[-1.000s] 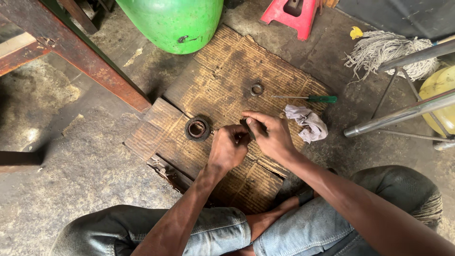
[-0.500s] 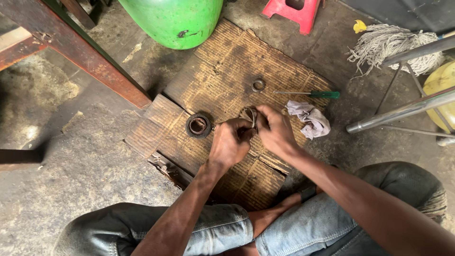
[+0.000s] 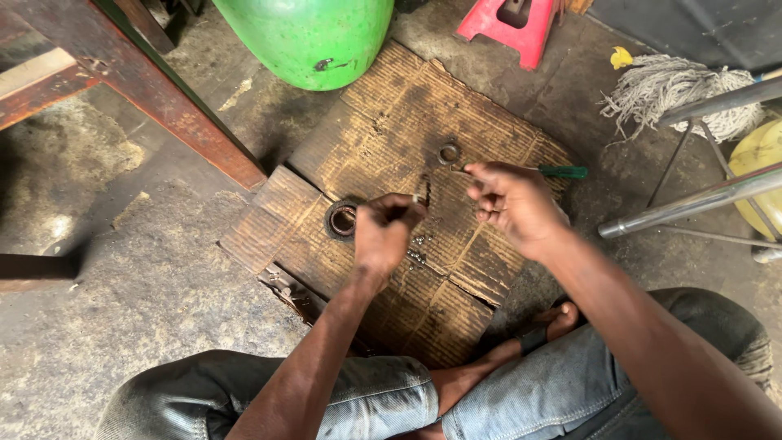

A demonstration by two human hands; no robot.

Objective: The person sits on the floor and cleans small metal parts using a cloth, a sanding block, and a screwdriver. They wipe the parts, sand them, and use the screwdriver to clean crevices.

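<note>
Left hand (image 3: 383, 232) pinching small metal piece (image 3: 416, 198), right hand (image 3: 511, 204) fingers loosely curled, over brown cardboard (image 3: 391, 122)

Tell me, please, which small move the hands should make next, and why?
Probably the right hand should reach down and gather the small steel balls lying loose on the cardboard. They sit scattered just below the left hand, which is closed on something small, while the dark bearing ring lies beside it, so loose balls could roll away.
</note>
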